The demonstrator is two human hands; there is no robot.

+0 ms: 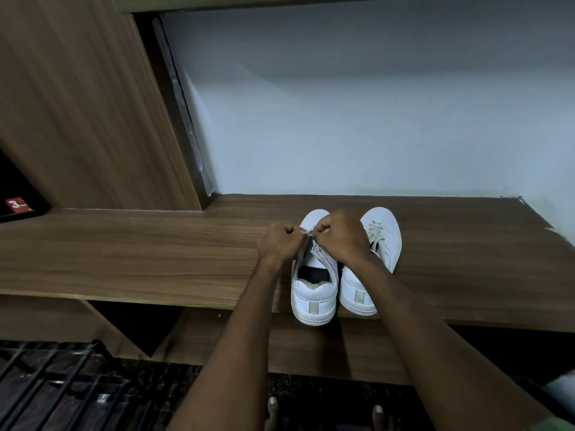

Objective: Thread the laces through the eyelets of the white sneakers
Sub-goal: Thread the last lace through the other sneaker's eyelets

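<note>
Head view: both hands busy on the left sneaker (314, 293).
Two white sneakers sit side by side on the wooden worktop (155, 253), heels toward the camera. Left hand (278, 241) and right hand (340, 236) are curled, each pinching the lace (308, 233) over the left shoe; right sneaker (384, 234) looks laced.

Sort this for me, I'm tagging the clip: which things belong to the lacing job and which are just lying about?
Part of the job:
left sneaker, being laced
lace, pinched between both hands
right sneaker, already laced
left hand
right hand

Just there:
wooden shelf under the sneakers
red label, far left
black metal rack, bottom left
</note>
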